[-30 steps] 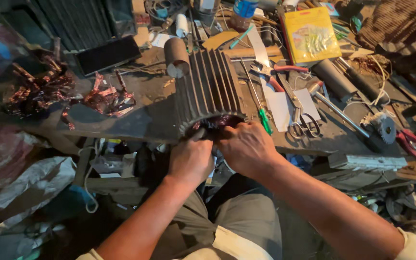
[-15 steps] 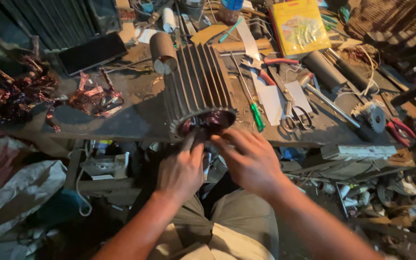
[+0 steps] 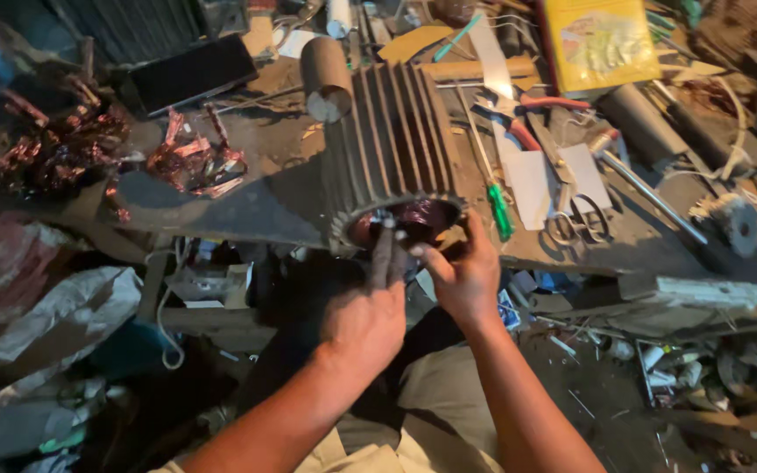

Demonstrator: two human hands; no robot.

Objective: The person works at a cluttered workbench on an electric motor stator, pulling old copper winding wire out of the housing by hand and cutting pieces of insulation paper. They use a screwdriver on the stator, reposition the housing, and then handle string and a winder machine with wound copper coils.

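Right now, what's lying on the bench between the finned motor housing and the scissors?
In the head view, a green-handled screwdriver lies between the finned motor housing and the scissors, with a pale flat strip beside it.

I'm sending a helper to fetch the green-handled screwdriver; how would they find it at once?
Start at the big ribbed motor housing lying at the front edge of the workbench. Just right of its open end, above the right hand, lies the screwdriver. Its bright green handle sets it apart from the grey scissors nearby.

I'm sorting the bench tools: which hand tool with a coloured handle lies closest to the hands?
The green-handled screwdriver, lying just beside the right hand at the finned motor housing; the red-handled pliers sit farther back.
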